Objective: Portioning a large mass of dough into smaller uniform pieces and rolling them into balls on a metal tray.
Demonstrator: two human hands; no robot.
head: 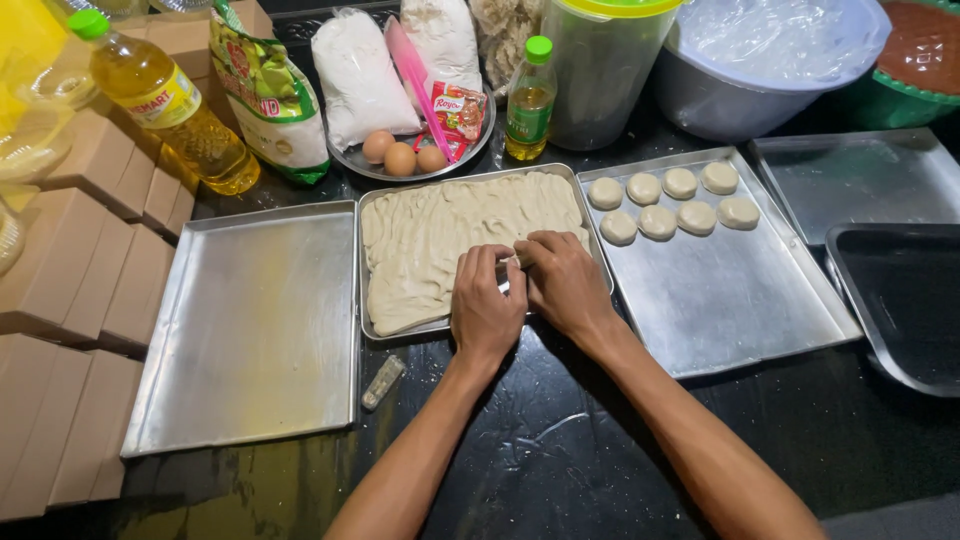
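Note:
A metal tray [372,330] in the middle holds a flat sheet of pale dough [440,235]. My left hand [485,305] and my right hand [565,280] are together at the dough's near right corner, fingers curled and pinching a small bit of dough between them. To the right, a second metal tray [730,300] carries several round flattened dough pieces [660,205] in two rows at its far end.
A bare metal tray [255,330] lies at left, two more trays [860,180] [900,300] at right. Cardboard boxes [70,300] stack along the left edge. Behind stand oil bottles [165,100] [530,100], a plate [478,146] with eggs [400,157], flour bags, a bowl [760,70]. A small wrapped item [383,381] lies on the dark counter.

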